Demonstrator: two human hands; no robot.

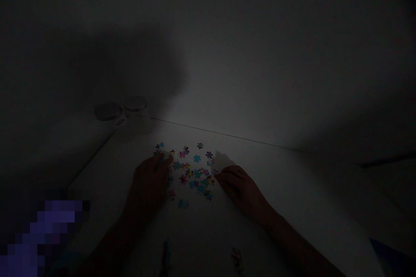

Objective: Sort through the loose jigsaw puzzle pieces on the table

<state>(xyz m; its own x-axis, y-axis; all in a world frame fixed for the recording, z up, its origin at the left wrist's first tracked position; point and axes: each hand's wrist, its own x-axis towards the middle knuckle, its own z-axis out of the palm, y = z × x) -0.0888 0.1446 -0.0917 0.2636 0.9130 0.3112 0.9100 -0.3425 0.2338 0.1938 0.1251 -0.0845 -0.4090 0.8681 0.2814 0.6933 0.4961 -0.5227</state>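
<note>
Many small colourful jigsaw puzzle pieces (196, 159) lie scattered on a white table in dim light. At the left side of the spread, my left hand (151, 175) rests palm down with its fingers stretched out over some pieces, partly hiding them. My right hand (235, 181) is at the right edge of the pieces, its fingers drawn together in a pinch. A small puzzle piece (215, 172) shows at those fingertips, mostly hidden. A blue puzzle piece pair (183, 204) lies nearer to me, between my hands.
Two clear jars with metal lids, a left jar (108, 111) and a right jar (136, 104), stand at the table's back left corner. Two joined strips of pieces, a left strip (165, 257) and a right strip (237, 260), lie near the front. A pale wall (243, 73) rises behind.
</note>
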